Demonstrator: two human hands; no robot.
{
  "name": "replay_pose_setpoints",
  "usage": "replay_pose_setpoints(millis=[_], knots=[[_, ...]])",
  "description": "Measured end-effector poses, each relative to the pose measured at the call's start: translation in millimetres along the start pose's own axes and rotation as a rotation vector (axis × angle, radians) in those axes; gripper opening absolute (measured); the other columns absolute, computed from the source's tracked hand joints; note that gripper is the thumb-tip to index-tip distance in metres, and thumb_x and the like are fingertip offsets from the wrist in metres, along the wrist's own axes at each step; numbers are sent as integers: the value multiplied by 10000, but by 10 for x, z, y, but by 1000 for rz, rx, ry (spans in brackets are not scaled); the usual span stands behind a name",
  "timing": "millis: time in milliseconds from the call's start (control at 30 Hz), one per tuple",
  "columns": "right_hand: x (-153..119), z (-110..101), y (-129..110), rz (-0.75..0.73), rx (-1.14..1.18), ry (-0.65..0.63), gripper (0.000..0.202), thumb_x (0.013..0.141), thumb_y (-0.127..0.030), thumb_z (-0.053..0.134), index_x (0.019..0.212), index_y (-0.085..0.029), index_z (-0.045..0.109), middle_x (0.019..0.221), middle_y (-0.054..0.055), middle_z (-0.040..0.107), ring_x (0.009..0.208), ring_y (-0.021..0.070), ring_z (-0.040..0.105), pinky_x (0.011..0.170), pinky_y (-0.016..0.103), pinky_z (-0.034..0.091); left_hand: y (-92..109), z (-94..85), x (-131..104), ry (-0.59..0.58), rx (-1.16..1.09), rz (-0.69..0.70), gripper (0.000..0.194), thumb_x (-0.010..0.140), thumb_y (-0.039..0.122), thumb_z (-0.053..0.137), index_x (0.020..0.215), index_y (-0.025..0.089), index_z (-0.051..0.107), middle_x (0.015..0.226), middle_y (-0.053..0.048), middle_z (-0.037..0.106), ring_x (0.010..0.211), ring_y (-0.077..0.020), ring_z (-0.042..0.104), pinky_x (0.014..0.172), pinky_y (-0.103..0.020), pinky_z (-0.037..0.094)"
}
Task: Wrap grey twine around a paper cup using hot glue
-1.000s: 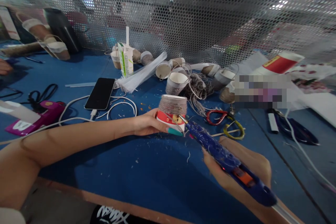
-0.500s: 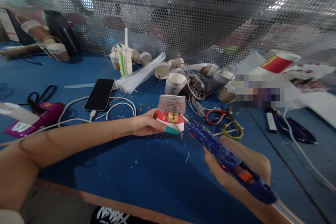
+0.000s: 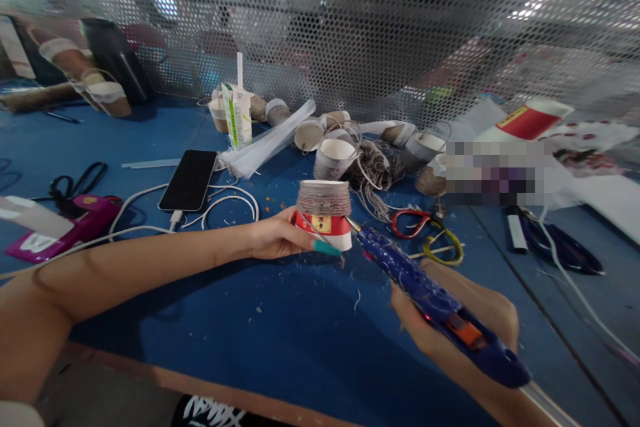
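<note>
My left hand grips a red and white paper cup from its left side, the thumb with a long teal nail lying across the front. Grey cord is wound in several rows around the cup's upper half, and a loose end hangs down past the thumb. In my right hand is a blue hot glue gun with a clear glue stick out of its rear end. Its metal nozzle points at the cup's right side, just below the cord; whether it touches cannot be told.
Behind the cup lie several cord-wrapped cups, a tangle of grey cord and a bundle of clear glue sticks. Scissors lie on the right. A phone with its white cable is on the left, before a perforated metal screen.
The cup has shifted slightly left and turned a little in my left hand. The glue gun has barely moved, its nozzle staying by the cup's right side.
</note>
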State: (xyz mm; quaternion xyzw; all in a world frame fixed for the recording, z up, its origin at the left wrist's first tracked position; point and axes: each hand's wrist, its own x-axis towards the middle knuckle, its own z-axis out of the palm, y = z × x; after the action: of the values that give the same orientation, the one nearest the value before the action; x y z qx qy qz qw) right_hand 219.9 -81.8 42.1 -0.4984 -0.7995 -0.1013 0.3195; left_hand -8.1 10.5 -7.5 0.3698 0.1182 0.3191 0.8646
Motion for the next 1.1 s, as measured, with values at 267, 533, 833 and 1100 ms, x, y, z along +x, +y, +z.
replay_pose_setpoints(millis=[267,533,833,1100], knots=[[18,-11,-33,34,40,20,298,826,-239,548,545,-227,451,476,-43,476,400,85,457,464,231,372,3,-24,-7,-9,-32,-19,488,568,61,820,1035,140,699,952,-37,748,881,-154,706,894,-273,494],[4,63,73,-68,37,103,301,807,-247,550,532,-232,428,433,-64,444,336,70,424,396,215,343,16,-12,-8,-32,-61,-13,468,569,83,829,1016,142,701,928,-32,756,856,-137,714,843,-233,508],[28,-31,-14,3,24,12,304,798,-183,568,531,-228,430,467,-44,465,392,85,439,448,237,363,35,30,-11,0,-27,-12,480,540,120,826,1004,138,704,895,-37,759,847,-146,718,814,-225,527],[17,-15,-37,110,43,-13,296,803,-230,551,550,-243,398,493,-45,458,422,99,441,481,252,365,49,-14,-37,30,21,-30,509,571,127,772,1070,136,673,1016,-75,732,947,-192,688,883,-292,502]])
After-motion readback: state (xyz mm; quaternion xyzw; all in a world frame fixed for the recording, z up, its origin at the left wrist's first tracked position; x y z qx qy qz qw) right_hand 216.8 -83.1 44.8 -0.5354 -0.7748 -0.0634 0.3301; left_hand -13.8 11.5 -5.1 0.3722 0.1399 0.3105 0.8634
